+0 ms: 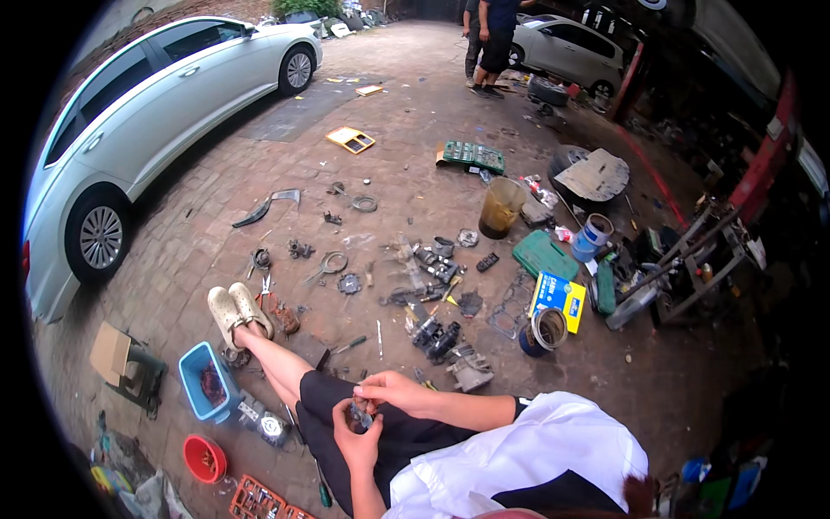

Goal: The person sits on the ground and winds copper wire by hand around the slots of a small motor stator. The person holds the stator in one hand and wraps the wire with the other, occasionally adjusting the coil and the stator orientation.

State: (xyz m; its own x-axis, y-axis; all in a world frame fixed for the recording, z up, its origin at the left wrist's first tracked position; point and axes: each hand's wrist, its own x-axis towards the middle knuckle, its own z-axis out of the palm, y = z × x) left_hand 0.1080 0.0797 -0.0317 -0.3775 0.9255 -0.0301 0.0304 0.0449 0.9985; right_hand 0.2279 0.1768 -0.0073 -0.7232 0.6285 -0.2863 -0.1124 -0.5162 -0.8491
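Note:
Above my lap, my left hand [355,443] is curled around a small greyish part [362,419], whose exact kind is too small to tell. My right hand [391,394] comes in from the right, thumb and fingers pinched together at the top of that part. Whether the right fingers hold a separate piece I cannot make out. Beneath both hands lie my dark shorts [415,441]. On the ground beyond them are a screwdriver [353,343] and several dark, greasy metal parts [437,337].
A blue basin [184,381], a red bowl [205,458] and an orange tool case [255,499] stand at left. To the right are a blue-yellow box [558,301], a dark can [543,333] and a green case [545,255]. A white car [164,112] is parked left; people [494,43] stand far off.

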